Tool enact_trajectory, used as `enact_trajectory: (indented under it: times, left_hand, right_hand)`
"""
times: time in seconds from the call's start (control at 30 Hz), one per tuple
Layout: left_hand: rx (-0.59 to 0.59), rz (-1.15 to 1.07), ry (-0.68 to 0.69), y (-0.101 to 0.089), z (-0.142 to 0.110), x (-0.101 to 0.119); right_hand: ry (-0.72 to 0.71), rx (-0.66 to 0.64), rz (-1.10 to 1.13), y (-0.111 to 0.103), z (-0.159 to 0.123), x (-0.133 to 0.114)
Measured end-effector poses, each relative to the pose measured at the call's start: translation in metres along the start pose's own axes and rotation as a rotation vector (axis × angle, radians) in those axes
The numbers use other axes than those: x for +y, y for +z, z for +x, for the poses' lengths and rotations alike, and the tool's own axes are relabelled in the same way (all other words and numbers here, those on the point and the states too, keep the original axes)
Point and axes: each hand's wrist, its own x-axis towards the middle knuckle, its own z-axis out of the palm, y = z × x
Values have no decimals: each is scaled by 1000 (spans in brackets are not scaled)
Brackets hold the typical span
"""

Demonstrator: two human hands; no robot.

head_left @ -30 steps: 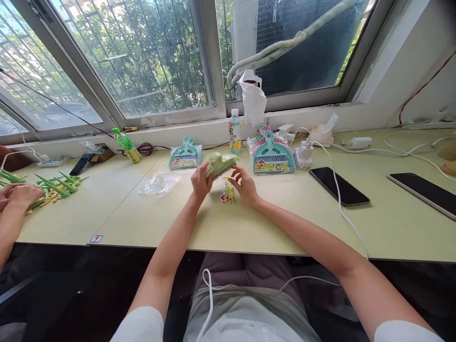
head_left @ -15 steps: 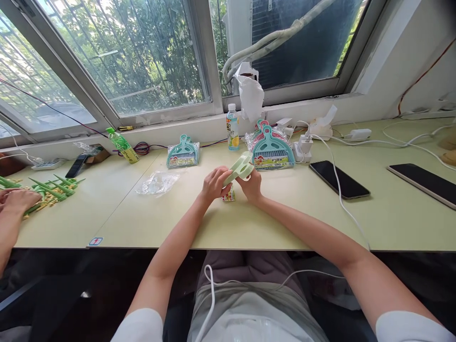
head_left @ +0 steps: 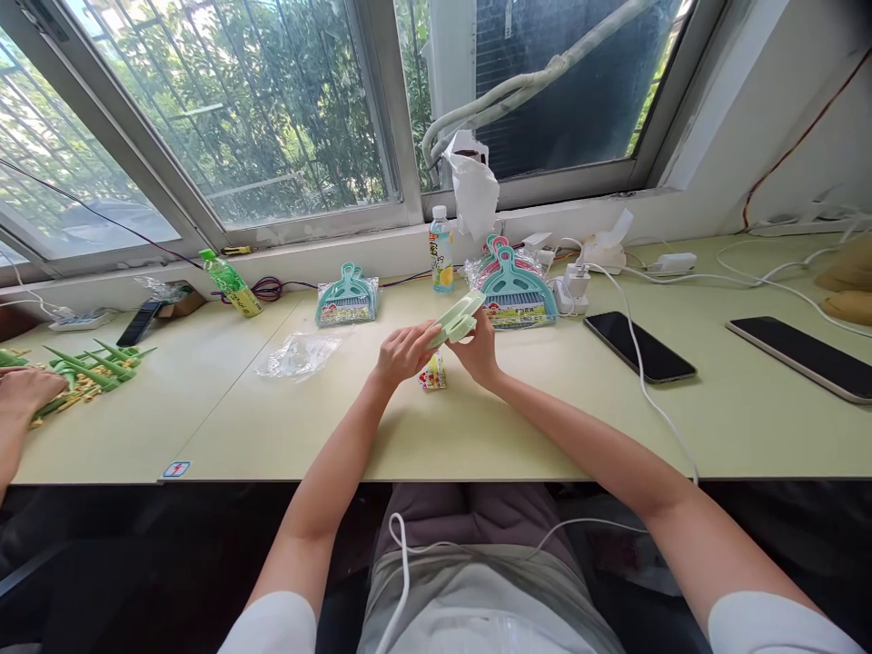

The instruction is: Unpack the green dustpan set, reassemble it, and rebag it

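Both my hands hold a pale green mini dustpan a little above the yellow-green table. My left hand grips its near end, and my right hand grips it from the right side. Under my hands lies a small printed paper label. Left of them a crumpled clear plastic bag lies flat on the table. A teal packaged dustpan set rests behind the bag, and a pile of teal and pink packaged sets sits behind my right hand.
A drink bottle stands by the window sill, and a green bottle lies tilted at the left. Two phones and white charging cables occupy the right. Another person's hand rests by green plastic sticks at far left.
The green dustpan went from a brush-up pose in my left hand to being held at both ends by both hands, flat side showing. The label stayed on the table.
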Motion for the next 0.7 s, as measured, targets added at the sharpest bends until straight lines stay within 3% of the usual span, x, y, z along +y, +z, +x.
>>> enact_trajectory:
  times: [0.33,0.53,0.63,0.7]
  left_hand:
    - [137,144,37,-2,2,-2]
    - [202,183,44,0,1,-4]
    - [226,159,-19,-2,-1,-13]
    - [280,123,-138,-8,-3,-23]
  right_hand:
    - [64,76,1,3,-2,-21]
    - [86,30,66,4,-1,-29]
    - [113,3,52,4,-4,-27]
    - [98,-61,10,5,-9,-24]
